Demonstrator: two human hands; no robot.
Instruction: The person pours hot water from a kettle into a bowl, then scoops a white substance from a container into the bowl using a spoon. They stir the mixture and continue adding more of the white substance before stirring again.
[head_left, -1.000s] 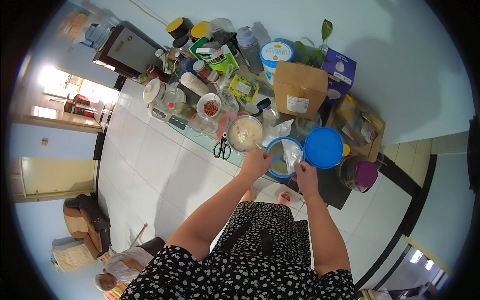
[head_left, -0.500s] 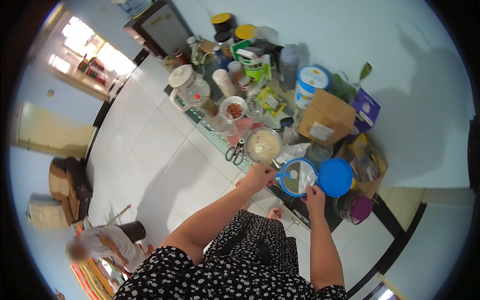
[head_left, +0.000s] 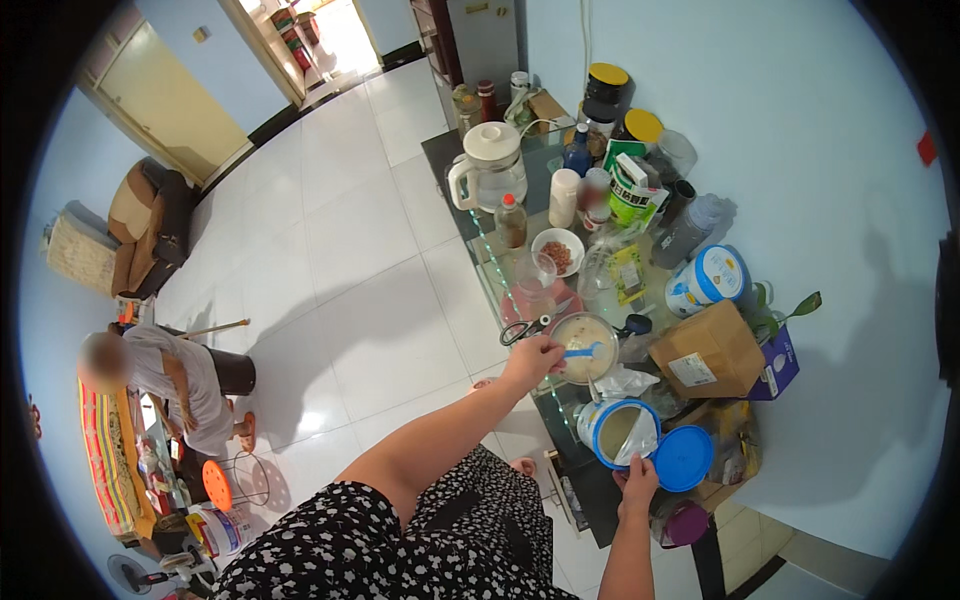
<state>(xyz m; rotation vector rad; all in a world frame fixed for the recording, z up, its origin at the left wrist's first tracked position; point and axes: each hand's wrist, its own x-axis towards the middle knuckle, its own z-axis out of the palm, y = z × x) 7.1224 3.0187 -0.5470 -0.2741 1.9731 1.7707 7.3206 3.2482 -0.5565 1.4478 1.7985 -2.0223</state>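
Note:
My left hand (head_left: 535, 363) pinches the handle of a blue scoop (head_left: 578, 352). The scoop's cup is over a round bowl (head_left: 571, 379) of milky, lumpy liquid, and something pale shows in it. Lower right of the bowl, a blue-rimmed can (head_left: 590, 432) stands with its hinged blue lid (head_left: 684, 459) swung back and pale contents inside. My right hand (head_left: 637, 486) is closed at the can's near rim, on the edge of its silvery foil seal (head_left: 637, 438). A spoon handle leans out of the bowl on the can's side.
Black-handled scissors (head_left: 520, 331) lie left of the bowl. Beyond are a dish of reddish bits (head_left: 557, 252), a bottle with an orange cap (head_left: 511, 222) and a glass jug (head_left: 494, 170). A cardboard box (head_left: 706, 350) stands at right. Someone sits at far left (head_left: 180, 385).
My left hand has carried the blue scoop from above the can to over the bowl. My right hand stays at the can's rim. The whole view has turned.

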